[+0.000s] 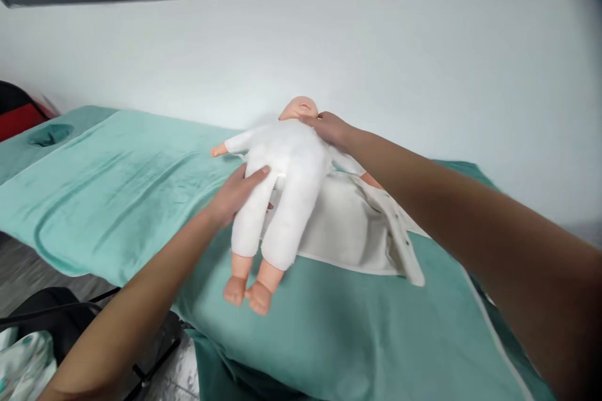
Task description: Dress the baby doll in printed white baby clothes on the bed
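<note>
Nearest the camera, stretches a bare right arm (470, 238) inward across a green sheet (357, 332) toward a white cloth-bodied doll (294, 150), held mid-view over a padded table (117, 182) by a white wall (164, 56). With the left hand (239, 191), pinches the doll at hip and thigh, with thumb laid on top and one fingertip showing between the legs. With the right hand (333, 128), touches the neck just below the head (300, 108), with fingers bent; cannot tell whether pinching or merely cupping. Cannot tell, either, how much of the doll rests on the cream garment (338, 225) spread beneath and beside. Risks, as a judgement, letting the head tip further back through too slack a hold at the neck; might also roll the body sideways by lifting harder on one side. Could rumple the garment by dragging the doll across, or catch the doll's hand (370, 180) in the cloth from keeping so close to the folds. Finds no brand, label or writing to read, whether on doll, garment, sheet or the patterned cloth (31, 360) at lower left.
</note>
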The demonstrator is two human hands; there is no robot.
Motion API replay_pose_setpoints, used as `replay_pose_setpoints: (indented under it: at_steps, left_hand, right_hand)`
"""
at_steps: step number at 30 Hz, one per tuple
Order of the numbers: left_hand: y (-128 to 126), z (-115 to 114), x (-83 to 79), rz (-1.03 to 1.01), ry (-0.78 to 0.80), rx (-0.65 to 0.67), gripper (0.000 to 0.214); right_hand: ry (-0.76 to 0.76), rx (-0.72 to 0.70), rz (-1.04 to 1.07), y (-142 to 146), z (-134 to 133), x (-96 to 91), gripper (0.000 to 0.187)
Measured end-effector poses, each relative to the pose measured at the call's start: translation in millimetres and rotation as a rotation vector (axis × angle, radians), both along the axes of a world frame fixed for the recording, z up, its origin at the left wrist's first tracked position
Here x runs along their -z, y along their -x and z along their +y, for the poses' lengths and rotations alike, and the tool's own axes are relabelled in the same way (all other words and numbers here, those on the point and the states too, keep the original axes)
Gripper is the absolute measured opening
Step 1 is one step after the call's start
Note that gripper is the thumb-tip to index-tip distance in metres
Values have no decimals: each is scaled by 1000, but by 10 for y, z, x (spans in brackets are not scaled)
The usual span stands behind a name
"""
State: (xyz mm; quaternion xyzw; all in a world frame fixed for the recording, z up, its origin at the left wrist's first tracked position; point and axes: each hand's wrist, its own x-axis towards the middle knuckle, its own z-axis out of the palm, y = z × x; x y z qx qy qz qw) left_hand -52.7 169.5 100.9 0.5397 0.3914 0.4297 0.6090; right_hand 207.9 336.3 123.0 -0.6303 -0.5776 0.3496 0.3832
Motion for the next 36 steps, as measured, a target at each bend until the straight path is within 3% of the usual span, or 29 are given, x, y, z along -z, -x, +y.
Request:
replay_pose_setpoints:
  at_steps: [4,8,15,18,20,24,27,29,33,36]
  left_hand:
    - [-560,-188,233,-57,79,23,50]
    - [-937,-330,377,-73,164,24,57]
    - [-1242,-497,576,-16,140,-103,57]
    - [-1229,-483,659,100,11,-206,49]
    - [-1201,-441,687,191,-62,-247,43]
    - [-1165,-300,709,323,-138,-363,40]
    - [-1174,-176,737,396,-190,-431,38]
    - [-1191,-106,760,494,-249,-436,35]
    - [-1190,-5,786,791,-376,-400,32]
    - [-1102,62,789,997,-466,-323,32]
  right_hand:
    - [81,83,-145,-634,-428,118,84]
    - [106,129,-209,-987,-651,327,84]
    - [32,20,-236,-1105,-650,577,78]
    - [5,7,-341,-1104,-668,561,81]
    - [-23,22,-534,-1092,-713,481,82]
    - [-228,-51,-945,-929,-862,236,59]
    - [-434,-225,-982,-601,-952,114,41]
    - [-492,-317,-957,-299,-962,107,36]
    - [-429,-527,-1058,316,-836,252,36]
    - [-278,-563,-1138,610,-658,403,38]
